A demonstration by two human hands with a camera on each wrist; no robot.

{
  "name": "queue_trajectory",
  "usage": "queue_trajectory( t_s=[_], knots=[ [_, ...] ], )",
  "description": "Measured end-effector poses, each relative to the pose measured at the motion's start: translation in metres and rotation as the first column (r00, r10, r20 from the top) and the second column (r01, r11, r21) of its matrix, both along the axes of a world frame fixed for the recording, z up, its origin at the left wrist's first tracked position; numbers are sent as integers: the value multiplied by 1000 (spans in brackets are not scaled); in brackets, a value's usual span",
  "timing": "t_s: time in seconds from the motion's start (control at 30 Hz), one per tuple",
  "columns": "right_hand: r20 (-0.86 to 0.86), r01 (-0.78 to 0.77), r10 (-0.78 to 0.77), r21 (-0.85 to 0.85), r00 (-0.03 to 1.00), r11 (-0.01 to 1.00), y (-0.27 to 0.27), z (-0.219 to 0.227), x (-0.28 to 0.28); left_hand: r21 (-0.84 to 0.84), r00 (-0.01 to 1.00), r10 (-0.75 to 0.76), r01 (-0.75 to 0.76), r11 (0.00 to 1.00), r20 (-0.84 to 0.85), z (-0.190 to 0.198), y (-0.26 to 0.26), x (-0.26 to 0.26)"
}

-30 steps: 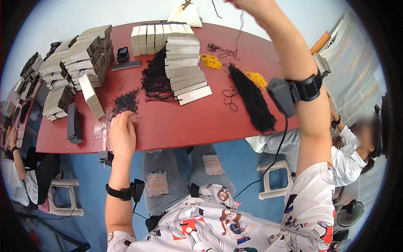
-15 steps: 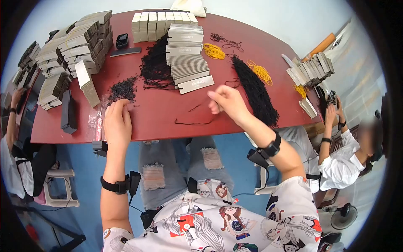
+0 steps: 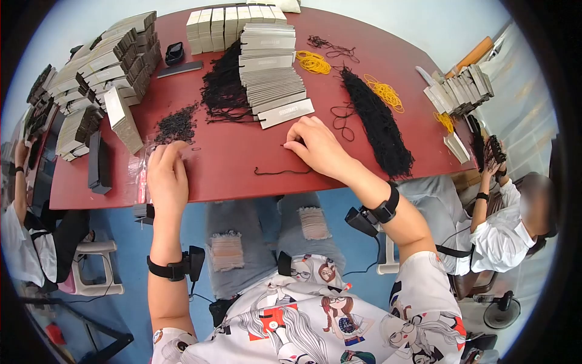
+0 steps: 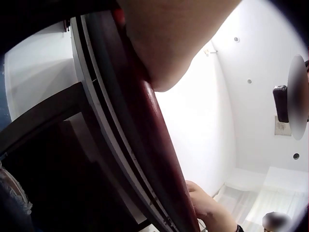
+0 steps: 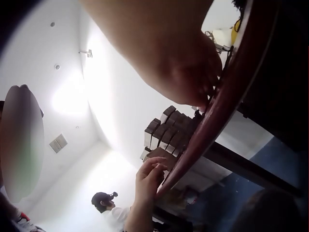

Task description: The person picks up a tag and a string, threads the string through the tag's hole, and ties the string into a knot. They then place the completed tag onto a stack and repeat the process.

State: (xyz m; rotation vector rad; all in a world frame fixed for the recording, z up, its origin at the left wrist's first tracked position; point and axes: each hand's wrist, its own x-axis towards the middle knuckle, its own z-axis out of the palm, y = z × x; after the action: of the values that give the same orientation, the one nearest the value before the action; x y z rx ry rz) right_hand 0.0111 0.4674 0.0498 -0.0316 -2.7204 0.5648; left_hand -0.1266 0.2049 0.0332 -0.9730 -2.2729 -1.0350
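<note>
My left hand (image 3: 168, 176) rests on the red table's near left part, fingers loosely bent, fingertips right at a pile of small black clips (image 3: 177, 124). One loose clip (image 3: 196, 148) lies beside the pile. To the right, my right hand (image 3: 318, 148) lies low over the table, thumb and fingers together on a thin black cord (image 3: 276, 172). A dark end of the cord pokes out at the thumb; its length trails left along the table edge. Just beyond that hand is a fanned row of grey tags (image 3: 285, 113), with black cords (image 3: 224, 85) gathered on its left side.
A bundle of black cords (image 3: 379, 127) and yellow rubber bands (image 3: 383, 92) lie at right. Stacks of grey tags (image 3: 115, 60) fill the left. A black box (image 3: 99, 162) and a plastic bag (image 3: 139, 173) sit near the left edge. Another person (image 3: 500, 224) works at right.
My right hand has come down from high at the upper right to the near middle of the table, bringing the black cord. My left hand has stayed by the clips.
</note>
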Motion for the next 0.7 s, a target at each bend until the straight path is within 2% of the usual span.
queue_trajectory(
  t_s=[0.07, 0.13, 0.23, 0.5, 0.63, 0.7],
  knots=[
    [10, -1, 1, 4, 1000, 1000, -7, 2, -5, 8, 1000, -29, 29, 1000, 0, -1, -1, -1],
    [-4, 17, -17, -126, 1000, 992, -20, 8, -4, 15, 1000, -25, 25, 1000, -1, -3, -1, -2],
    [31, 6, 1, -219, 1000, 976, -46, 11, -2, 17, 1000, -18, 18, 1000, -14, -2, 0, -1],
    [-29, 67, -80, -305, 996, 950, -72, -9, -1, 20, 1000, -23, 23, 1000, -11, -5, 0, -4],
    [-131, 19, -54, -254, 990, 967, -78, -8, 6, 32, 999, -25, 26, 999, -21, -4, 1, -3],
    [-158, 49, -77, -170, 984, 984, -80, -16, 6, 3, 999, -46, 46, 999, 12, -1, 1, 0]
  ],
)
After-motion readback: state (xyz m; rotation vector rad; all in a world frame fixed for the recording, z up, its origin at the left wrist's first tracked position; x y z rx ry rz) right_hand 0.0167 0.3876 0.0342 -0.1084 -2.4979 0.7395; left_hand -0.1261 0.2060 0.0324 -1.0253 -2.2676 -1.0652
